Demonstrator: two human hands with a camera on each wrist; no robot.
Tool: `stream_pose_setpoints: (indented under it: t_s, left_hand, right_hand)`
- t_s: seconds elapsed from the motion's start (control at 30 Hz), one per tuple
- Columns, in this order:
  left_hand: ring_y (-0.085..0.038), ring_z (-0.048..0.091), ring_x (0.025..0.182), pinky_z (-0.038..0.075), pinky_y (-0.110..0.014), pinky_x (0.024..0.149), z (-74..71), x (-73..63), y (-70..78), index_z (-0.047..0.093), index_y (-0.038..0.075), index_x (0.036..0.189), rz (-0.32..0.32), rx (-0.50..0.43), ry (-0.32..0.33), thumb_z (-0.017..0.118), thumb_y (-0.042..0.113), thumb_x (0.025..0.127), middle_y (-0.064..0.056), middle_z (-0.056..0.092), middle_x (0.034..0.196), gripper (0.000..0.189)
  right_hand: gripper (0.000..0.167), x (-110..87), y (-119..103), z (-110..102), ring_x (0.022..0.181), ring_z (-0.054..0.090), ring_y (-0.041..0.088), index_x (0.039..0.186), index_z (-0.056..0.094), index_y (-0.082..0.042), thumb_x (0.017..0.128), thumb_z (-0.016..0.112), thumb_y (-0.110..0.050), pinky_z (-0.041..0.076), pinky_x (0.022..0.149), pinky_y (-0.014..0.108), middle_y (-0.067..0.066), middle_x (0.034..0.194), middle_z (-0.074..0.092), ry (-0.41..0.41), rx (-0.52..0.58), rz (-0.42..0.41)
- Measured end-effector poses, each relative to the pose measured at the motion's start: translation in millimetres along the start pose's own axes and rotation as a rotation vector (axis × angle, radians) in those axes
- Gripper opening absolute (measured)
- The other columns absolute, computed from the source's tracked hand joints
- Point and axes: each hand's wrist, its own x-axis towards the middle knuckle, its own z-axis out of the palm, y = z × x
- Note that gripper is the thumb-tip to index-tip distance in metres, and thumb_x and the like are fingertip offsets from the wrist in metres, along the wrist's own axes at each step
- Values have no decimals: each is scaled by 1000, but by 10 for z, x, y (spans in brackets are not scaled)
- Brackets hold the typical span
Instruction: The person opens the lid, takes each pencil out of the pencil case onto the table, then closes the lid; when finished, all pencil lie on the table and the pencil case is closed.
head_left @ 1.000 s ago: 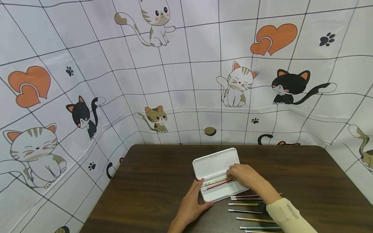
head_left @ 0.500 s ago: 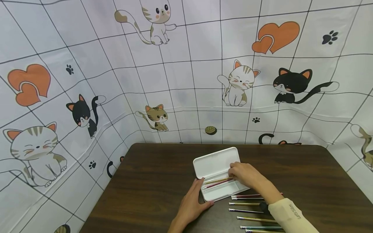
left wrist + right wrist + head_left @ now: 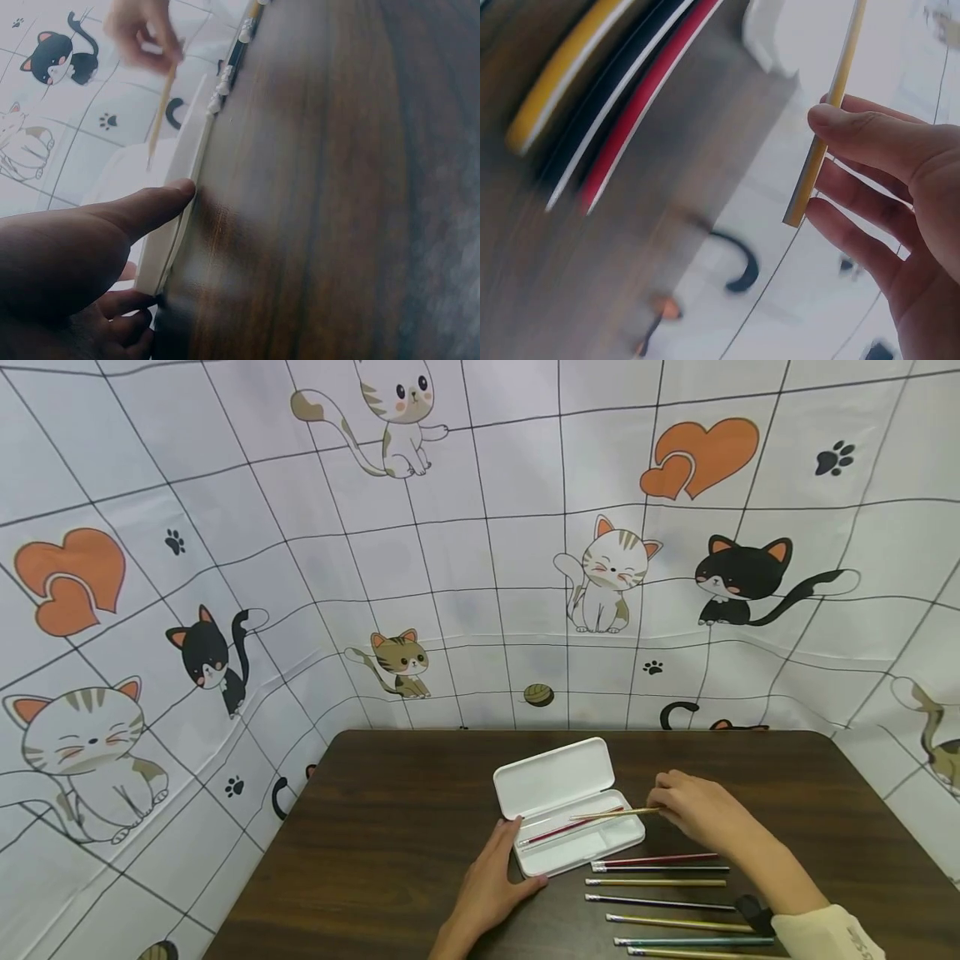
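Note:
A white pencil case (image 3: 558, 860) lies with its lid raised at the back, on the dark wooden table. At its left end my left hand (image 3: 487, 885) grips it, the thumb (image 3: 161, 206) on the front side and the other fingers round the corner. To the right of the case, my right hand (image 3: 701, 814) pinches a gold-yellow pencil (image 3: 844, 64) near one end, between thumb and fingers. The pencil's far end reaches back over the case's right part. Inside the case rests a red pencil (image 3: 558, 835) with a white eraser end, lying slantwise.
Several pencils lie side by side in front of the case, a red one (image 3: 667, 860), a black one (image 3: 667, 869) and a yellow one (image 3: 656, 883) nearest it. A cat-patterned white sheet (image 3: 450, 560) hangs behind the table (image 3: 405, 810).
My right hand has moved right, out of the case, drawing the yellow pencil with it. The red pencil stays in the case. My left hand keeps its place at the case's left end.

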Motion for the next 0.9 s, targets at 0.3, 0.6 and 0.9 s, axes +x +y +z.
stream_pose_setpoints:
  t_s: [0.3, 0.6, 0.9]
  left_hand:
    - [-29, 35, 140, 44, -58, 93, 14, 7, -26, 37, 21, 152, -3, 14, 7, 78, 52, 79, -10, 38, 153, 90]
    - [-30, 36, 139, 44, -57, 94, 37, 2, -21, 37, 21, 152, -6, 13, 4, 78, 51, 79, -10, 38, 153, 90]
    - [-30, 36, 139, 45, -57, 93, 16, 9, -15, 36, 20, 152, 1, 30, 3, 79, 50, 79, -11, 37, 153, 90]
  right_hand:
    - [26, -480, 256, -267, 66, 49, -1, 86, 73, -17, 68, 86, -4, 45, 52, 22, -11, 81, 52, 12, -31, 110]
    - [29, -815, 19, -204, 68, 52, -3, 87, 71, -19, 67, 87, -6, 44, 51, 16, -13, 85, 53, 74, 79, 3]
    - [31, -1259, -438, -233, 71, 39, -8, 95, 69, -25, 74, 82, -5, 38, 49, 18, -21, 91, 45, -76, 207, 96]
